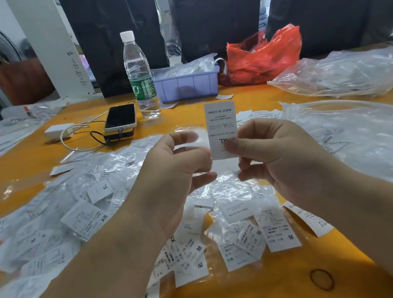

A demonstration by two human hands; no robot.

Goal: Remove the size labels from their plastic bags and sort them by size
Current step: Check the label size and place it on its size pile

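White woven fabric, thin and printed, is what the held size label appears to be; it is raised upright above the yellow table, between the two hands, with "XL" readable upside down near its lower end. The label is pinched at that lower end by the thumb and fingers of the right hand. A small clear plastic bag is gripped in the curled fingers of the left hand, just beside the label; whether the label is fully out of it cannot be told. The label is judged to be very light and limp, prone to fold or flutter, so a hold near one short end is judged to suit it. The bag film is likely slippery and clingy. Beneath the hands, a heap of bagged labels marked XS, M and XL is spread over the table, unsorted. A water bottle and a phone are set farther back
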